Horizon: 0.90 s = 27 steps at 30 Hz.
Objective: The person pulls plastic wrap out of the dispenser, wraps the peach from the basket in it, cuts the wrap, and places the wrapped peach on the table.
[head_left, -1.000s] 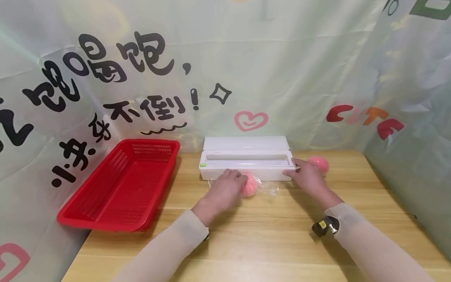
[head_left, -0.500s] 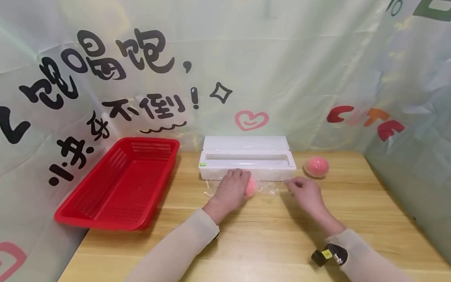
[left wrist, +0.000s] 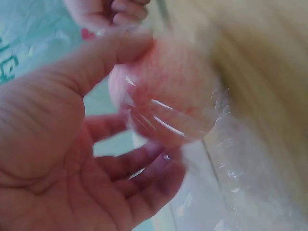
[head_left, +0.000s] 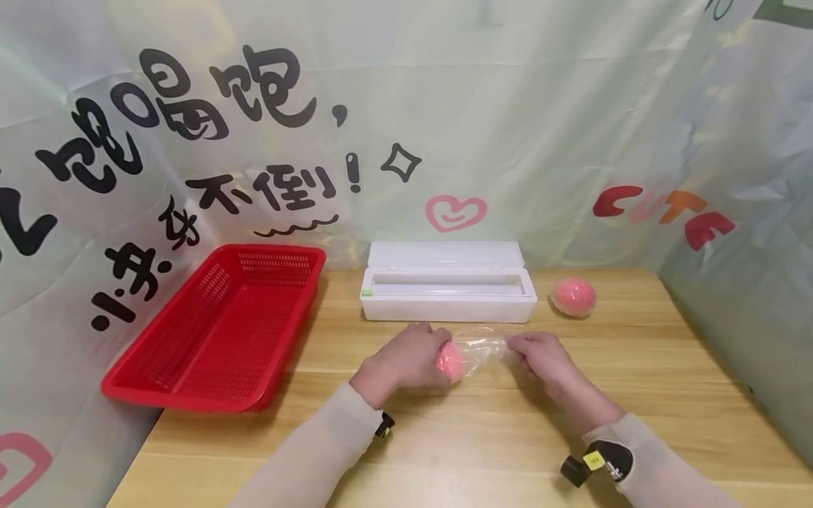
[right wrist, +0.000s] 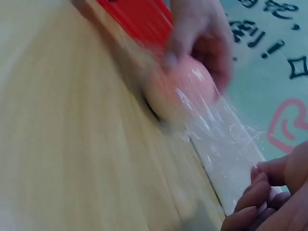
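My left hand (head_left: 406,358) grips a pink peach (head_left: 451,362), thumb on one side and fingers on the other. Clear cling film (right wrist: 216,130) lies over the peach and stretches off to its right. At the far end of that film, my right hand (head_left: 547,363) pinches its edge between thumb and fingertips. In the left wrist view the peach (left wrist: 168,91) shows shiny creases of film and is partly blurred. Just behind both hands stands a white cling film dispenser (head_left: 447,310) with its lid (head_left: 444,254) raised.
A second pink peach (head_left: 574,297), glossy as if wrapped, rests right of the dispenser. At the left stands a red plastic basket (head_left: 254,339) with slotted sides. A printed cloth (head_left: 540,127) hangs around the wooden table (head_left: 483,451).
My right hand has left the dispenser's right end and taken the film's edge. The left hand has drawn the peach and film away from the dispenser, toward me.
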Tool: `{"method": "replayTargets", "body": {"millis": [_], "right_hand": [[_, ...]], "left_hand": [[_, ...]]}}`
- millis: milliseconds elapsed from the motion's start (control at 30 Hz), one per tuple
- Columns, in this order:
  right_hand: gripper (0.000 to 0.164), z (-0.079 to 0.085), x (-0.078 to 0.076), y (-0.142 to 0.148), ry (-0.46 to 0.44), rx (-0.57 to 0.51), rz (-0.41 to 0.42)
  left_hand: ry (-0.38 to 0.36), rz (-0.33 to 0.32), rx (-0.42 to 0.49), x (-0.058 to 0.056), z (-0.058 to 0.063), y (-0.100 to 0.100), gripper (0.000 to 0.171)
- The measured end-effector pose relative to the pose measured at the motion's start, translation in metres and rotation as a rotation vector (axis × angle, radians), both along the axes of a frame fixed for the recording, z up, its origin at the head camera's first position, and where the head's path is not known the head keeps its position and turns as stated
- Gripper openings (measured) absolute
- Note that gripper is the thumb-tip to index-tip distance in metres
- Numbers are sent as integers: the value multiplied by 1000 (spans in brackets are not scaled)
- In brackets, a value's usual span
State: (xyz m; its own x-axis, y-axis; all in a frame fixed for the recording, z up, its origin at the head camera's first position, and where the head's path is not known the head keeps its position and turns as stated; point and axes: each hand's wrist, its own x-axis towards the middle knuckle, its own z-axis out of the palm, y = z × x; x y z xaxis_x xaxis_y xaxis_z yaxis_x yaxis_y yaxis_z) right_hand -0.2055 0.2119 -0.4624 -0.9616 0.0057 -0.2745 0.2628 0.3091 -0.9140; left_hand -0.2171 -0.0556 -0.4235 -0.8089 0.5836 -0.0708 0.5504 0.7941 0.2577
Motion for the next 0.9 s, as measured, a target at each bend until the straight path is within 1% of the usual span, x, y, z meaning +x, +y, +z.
{"method": "replayTargets", "body": {"millis": [67,133,200,267,333,367,433,467,533,600,667,733,800,833,867,900], "right_hand": [[30,0,-2,3,-6,-18,-21],[32,0,-2,5,16,15,-38],[38,2,2,6,60,92,-63],[48,5,7,4,119,183,-91],[56,9,12,2,158,246,-83],[57,10,13,-1,160,251,-65],[54,12,15,-4,139,223,-7],[49,12,16,-6,121,191,15],[40,11,16,-7,74,93,36],[35,11,17,-5,35,-7,23],[35,10,16,0,9,-99,-6],[39,9,15,5,-21,-144,-24],[37,8,13,8,-28,-142,-45],[36,7,13,8,-6,-100,-59],[35,7,13,8,39,-33,-74],[35,8,13,6,106,44,-89]], "left_hand": [[-83,-5,36,-3,3,-4,58],[-128,-19,63,-6,4,-6,54],[-155,-27,82,-8,4,-7,49],[-167,-24,96,-10,3,-7,50],[-174,-8,100,-10,2,-6,55],[-178,5,102,-10,1,-6,61],[-185,37,113,-10,1,-6,71],[-187,51,120,-9,1,-6,74],[-191,69,138,-9,0,-7,76],[-200,69,157,-10,0,-8,72],[-211,55,166,-13,0,-11,67],[-236,38,188,-17,0,-13,65],[-261,19,203,-21,-1,-15,61],[-268,10,207,-23,-2,-15,61],[-280,7,211,-25,-2,-16,61],[-287,7,210,-26,-3,-16,60]]}}
